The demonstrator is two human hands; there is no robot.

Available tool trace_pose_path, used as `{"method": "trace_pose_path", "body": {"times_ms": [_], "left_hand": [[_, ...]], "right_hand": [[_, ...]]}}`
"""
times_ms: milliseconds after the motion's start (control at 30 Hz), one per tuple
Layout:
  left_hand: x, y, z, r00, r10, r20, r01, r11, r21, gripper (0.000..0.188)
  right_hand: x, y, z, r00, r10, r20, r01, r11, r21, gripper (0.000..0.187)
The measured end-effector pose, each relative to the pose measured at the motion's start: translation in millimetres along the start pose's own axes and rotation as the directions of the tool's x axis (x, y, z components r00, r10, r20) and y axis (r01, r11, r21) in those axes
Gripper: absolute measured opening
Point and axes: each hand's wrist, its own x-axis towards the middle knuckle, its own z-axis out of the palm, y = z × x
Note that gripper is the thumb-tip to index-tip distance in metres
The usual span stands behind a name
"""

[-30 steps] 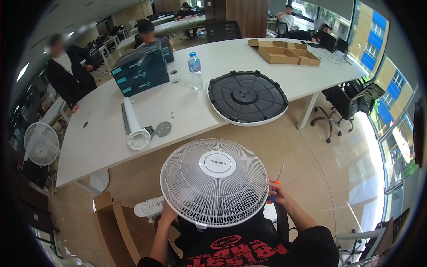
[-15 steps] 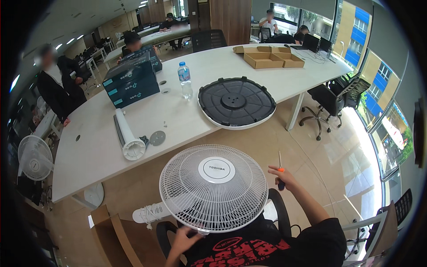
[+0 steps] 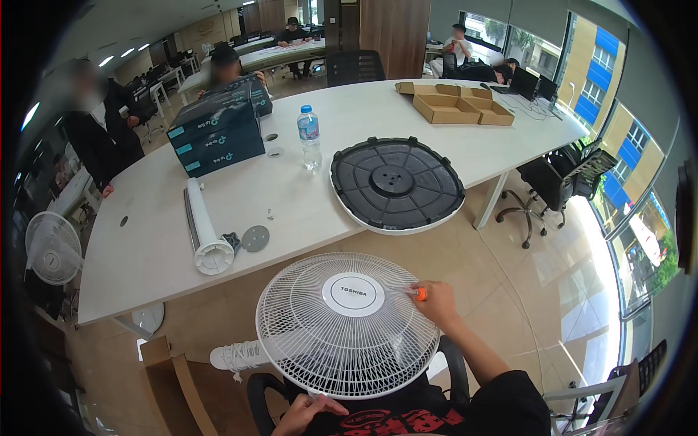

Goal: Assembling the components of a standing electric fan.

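A white electric fan point(image 3: 313, 320) rests on my lap, its round wire guard facing up and its neck with a bundled white cord point(image 3: 236, 357) sticking out to the left. My left hand point(image 3: 309, 414) grips the guard's near rim, by a small clip. In my right hand point(image 3: 438, 305) is a screwdriver point(image 3: 420, 293) with an orange part at the handle. Its thin shaft points left over the guard, close to the round centre badge. Whether the tip touches the wires I cannot tell. On the table beyond lies a round fan base point(image 3: 396, 182), black ribbed underside up.
The white table point(image 3: 305, 211) carries a white tube point(image 3: 203, 225), a grey disc point(image 3: 255, 238), small screws point(image 3: 270, 214), a water bottle point(image 3: 310, 138), dark boxes point(image 3: 218, 131) and open cardboard trays point(image 3: 454, 105). A cardboard box point(image 3: 174, 385) stands on the floor at left. Other people are nearby.
My right hand has swung left and inward, bringing the screwdriver from beside the fan to over its guard, from upright to nearly level. My left hand stays at the near rim.
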Motion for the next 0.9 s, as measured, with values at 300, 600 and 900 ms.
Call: {"method": "trace_pose_path", "body": {"times_ms": [300,600,900], "left_hand": [[-15,26,-15,0.994,0.068,-0.085,-0.051,0.982,0.182,0.045],[-31,20,3,0.969,-0.068,-0.237,0.102,0.986,0.133,0.029],[-32,33,22,0.912,0.083,-0.402,-0.007,0.982,0.188,0.040]], "right_hand": [[10,-6,-2,1.000,-0.009,-0.003,0.009,1.000,0.019,0.014],[-26,-10,-1,0.997,-0.039,-0.071,0.043,0.997,0.066,0.016],[25,-32,6,0.998,-0.057,-0.020,0.055,0.993,-0.105,0.033]]}}
